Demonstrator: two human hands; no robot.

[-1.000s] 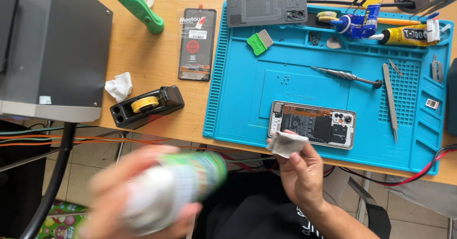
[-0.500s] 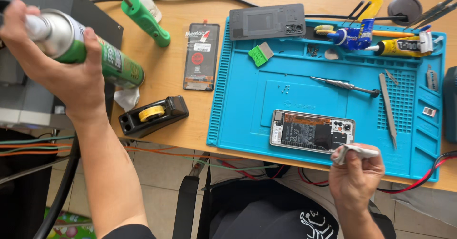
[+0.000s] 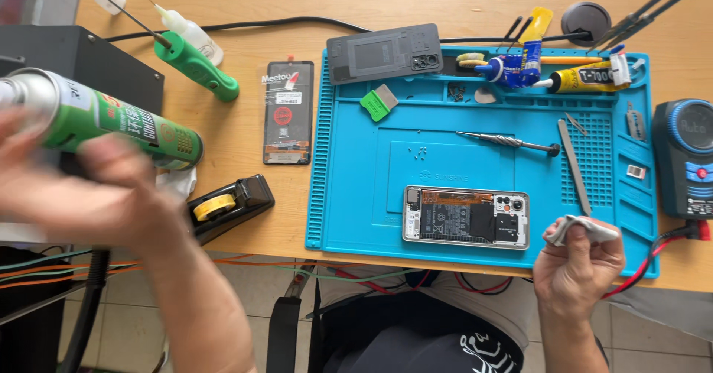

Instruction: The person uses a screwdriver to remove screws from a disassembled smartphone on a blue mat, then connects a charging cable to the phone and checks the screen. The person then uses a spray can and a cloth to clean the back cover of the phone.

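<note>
My left hand [image 3: 96, 191] is a blur at the left, just below a green and silver spray can [image 3: 111, 117]. The can looks sharp and lies on its side on a black box [image 3: 82, 61], so the hand appears to be off it. My right hand [image 3: 579, 269] pinches a crumpled white cloth [image 3: 590, 228] at the front edge of the blue work mat [image 3: 356, 195]. To the left of that hand, an opened phone [image 3: 466, 216] lies on the mat with its boards showing.
On the mat are a phone back cover [image 3: 386, 53], a screwdriver [image 3: 509, 142], a metal pry tool [image 3: 574, 165], glue tubes [image 3: 587, 78] and a green scraper [image 3: 377, 104]. A phone screen [image 3: 288, 113], a tape dispenser [image 3: 223, 208] and a green-handled tool [image 3: 197, 65] lie on the wooden table. A blue and black device [image 3: 687, 157] sits at the right.
My left hand brought the spray can up to the black box and now blurs below it. My right hand moved from the phone to the right with the cloth.
</note>
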